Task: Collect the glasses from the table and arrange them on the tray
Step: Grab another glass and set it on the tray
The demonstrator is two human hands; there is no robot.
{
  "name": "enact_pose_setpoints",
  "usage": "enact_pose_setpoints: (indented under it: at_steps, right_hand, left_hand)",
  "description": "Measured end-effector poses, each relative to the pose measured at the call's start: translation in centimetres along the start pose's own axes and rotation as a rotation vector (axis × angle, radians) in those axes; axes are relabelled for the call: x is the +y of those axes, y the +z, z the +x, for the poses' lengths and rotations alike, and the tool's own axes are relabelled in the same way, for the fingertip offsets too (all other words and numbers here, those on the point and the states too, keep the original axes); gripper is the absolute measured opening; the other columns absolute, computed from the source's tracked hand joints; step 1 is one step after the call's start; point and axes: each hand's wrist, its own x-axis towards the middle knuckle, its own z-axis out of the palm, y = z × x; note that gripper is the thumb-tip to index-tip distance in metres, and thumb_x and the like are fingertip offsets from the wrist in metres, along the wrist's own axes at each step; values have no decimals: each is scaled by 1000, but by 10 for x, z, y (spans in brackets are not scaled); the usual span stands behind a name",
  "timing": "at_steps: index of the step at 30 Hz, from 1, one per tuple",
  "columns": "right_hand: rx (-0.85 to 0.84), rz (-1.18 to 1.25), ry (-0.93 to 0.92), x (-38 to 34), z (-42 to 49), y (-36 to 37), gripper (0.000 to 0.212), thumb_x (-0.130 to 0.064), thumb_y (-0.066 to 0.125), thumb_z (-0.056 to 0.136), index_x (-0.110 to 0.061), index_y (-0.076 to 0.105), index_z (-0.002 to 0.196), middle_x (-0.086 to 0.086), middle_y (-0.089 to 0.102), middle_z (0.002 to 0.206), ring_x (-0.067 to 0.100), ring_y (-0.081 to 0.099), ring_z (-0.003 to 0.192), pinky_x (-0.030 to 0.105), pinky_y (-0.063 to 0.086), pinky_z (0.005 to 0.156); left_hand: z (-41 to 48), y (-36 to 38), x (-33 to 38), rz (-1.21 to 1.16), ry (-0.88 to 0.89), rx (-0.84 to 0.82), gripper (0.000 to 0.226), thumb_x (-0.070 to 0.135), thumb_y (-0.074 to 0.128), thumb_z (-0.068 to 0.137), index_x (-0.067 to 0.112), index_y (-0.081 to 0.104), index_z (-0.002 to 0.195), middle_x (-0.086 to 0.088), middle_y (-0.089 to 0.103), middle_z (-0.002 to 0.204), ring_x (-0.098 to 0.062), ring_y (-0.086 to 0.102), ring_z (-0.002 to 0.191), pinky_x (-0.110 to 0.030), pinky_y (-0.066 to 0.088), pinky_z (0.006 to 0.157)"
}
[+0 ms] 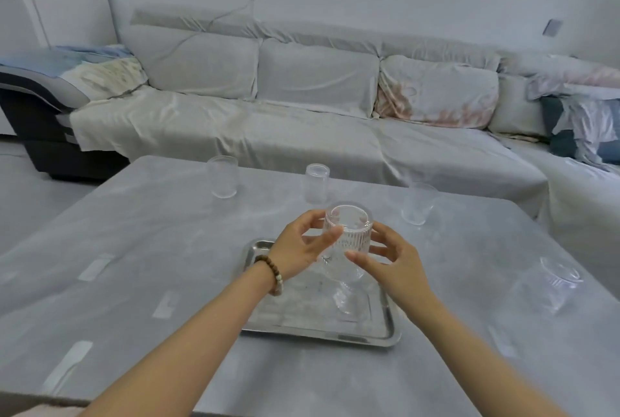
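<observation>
A ribbed clear glass (350, 232) is held over the steel tray (318, 336) near the table's middle. My left hand (298, 248) grips its left side with thumb and fingers, and my right hand (391, 262) holds its right side with fingers spread. A second clear glass (347, 297) stands on the tray right under it; I cannot tell whether the two touch. Several more clear glasses stand on the grey table: far left (223, 181), far middle (316, 183), far right (417, 203) and near right (550, 282).
The grey table (134, 248) carries pale tape strips (95, 269) on its left side. A covered grey sofa (302, 108) runs along the table's far side, with cushions and bedding (583, 114) at the right. My left wrist wears a bead bracelet (271, 274).
</observation>
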Motion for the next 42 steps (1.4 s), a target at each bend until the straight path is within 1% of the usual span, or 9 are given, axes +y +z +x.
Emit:
enact_pose_setpoints:
  at_steps: [5,9,12,15,19,27,32,36,42]
  right_hand:
    - [14,6,71,35,-25,-22,65,-40,83,60,-30,61,120,-14,69,111,1,68,96,9,52,70]
    - [-1,56,126,64,-37,-28,60,-28,85,65,-28,62,120,-11,72,110,4,68,100,12,53,76]
    - [-2,83,160,84,-39,-28,64,-20,85,67,-20,60,126,-5,71,115,10,68,105,19,55,84]
    - [-2,120,183,99,-40,-27,64,-15,85,67,-17,59,126,0,70,117,14,67,107,26,56,89]
    - [-21,149,191,113,-43,-28,66,-18,86,65,-18,59,126,-1,71,116,13,68,106,30,56,91]
    - [-30,197,183,121,-45,-28,72,-30,87,57,-26,59,124,-5,69,118,10,67,108,24,54,90]
    - [-44,145,155,122,-44,-25,63,-30,87,59,-43,57,113,-10,67,119,7,65,109,24,53,93]
    - [-44,137,144,122,-44,-26,64,-40,87,55,-46,56,111,-9,65,121,9,64,112,26,52,95]
    - [-52,117,133,125,-43,-25,62,-33,88,59,-45,56,111,-10,66,118,7,64,110,21,53,91]
  left_hand:
    - [-6,35,-27,48,-51,-29,71,79,64,49,41,55,108,9,61,114,-11,63,104,-32,54,84]
    - [-8,56,-51,11,-107,-21,79,77,67,45,35,58,112,7,60,119,-16,63,108,-25,49,79]
    - [-8,65,-67,-22,-139,-9,77,74,70,47,34,60,112,3,61,122,-19,60,114,-27,49,81]
    - [-7,69,-80,-43,-153,-5,70,68,73,53,34,60,112,3,62,123,-19,59,116,-36,51,94]
    - [-9,73,-91,-41,-170,-10,76,66,75,53,30,59,118,2,62,126,-17,59,117,-41,49,100]
    - [-10,74,-95,-64,-175,-44,85,62,77,53,23,55,126,-1,60,131,-18,57,121,-41,46,102]
    - [-11,70,-95,-97,-177,-85,70,41,75,66,19,53,129,-4,58,134,-17,55,123,-39,44,104]
    - [-11,69,-94,-103,-185,-92,55,23,71,79,17,52,130,-3,57,135,-15,55,123,-35,45,104]
    - [-11,66,-92,-76,-200,-84,57,23,70,80,16,50,133,-5,54,138,-18,52,126,-39,43,106]
